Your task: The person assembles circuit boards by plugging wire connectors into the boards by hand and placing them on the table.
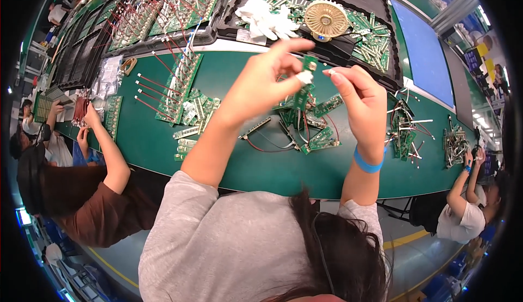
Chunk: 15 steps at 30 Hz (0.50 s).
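My left hand point(267, 81) holds a narrow green circuit board point(303, 97) upright above the table, its thumb tip covered in white and its index finger stretched out over the board. To the right of the board, my right hand point(362, 95) pinches a small white piece point(330, 72) between thumb and fingertips; its exact kind is too small to tell. A blue band point(369, 163) circles my right wrist. Below both hands lies a loose group of circuit boards point(322, 138) with red, black and white wires.
A gold fan point(326, 20) and white gloves point(265, 19) sit by a black tray point(376, 2) of boards. Wired boards point(182, 84) stand left; another wired pile point(404, 133) lies right. Co-workers' hands point(90, 114) work at the left, others at the far right. A blue mat point(422, 51) lies back right.
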Motion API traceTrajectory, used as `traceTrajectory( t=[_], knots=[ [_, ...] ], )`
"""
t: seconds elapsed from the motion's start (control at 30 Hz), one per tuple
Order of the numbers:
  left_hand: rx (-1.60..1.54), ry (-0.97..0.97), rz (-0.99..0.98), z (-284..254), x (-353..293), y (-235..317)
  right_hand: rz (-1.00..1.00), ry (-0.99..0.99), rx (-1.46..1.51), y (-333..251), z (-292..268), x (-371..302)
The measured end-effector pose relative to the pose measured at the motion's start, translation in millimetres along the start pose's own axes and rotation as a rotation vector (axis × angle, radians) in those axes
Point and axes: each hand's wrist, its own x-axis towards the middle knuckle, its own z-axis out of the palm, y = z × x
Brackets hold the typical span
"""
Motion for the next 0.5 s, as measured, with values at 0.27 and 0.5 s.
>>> traceTrajectory(
  t=[0.27, 0.5],
  knots=[
    [0.233, 0.086, 0.099, 22, -9, 0, -0.053, 0.059, -0.084, -5, 7, -3],
    [0.719, 0.19, 0.339, 27, -6, -12, -0.124, 0.061, -0.326, -3, 14, -3]
  ],
)
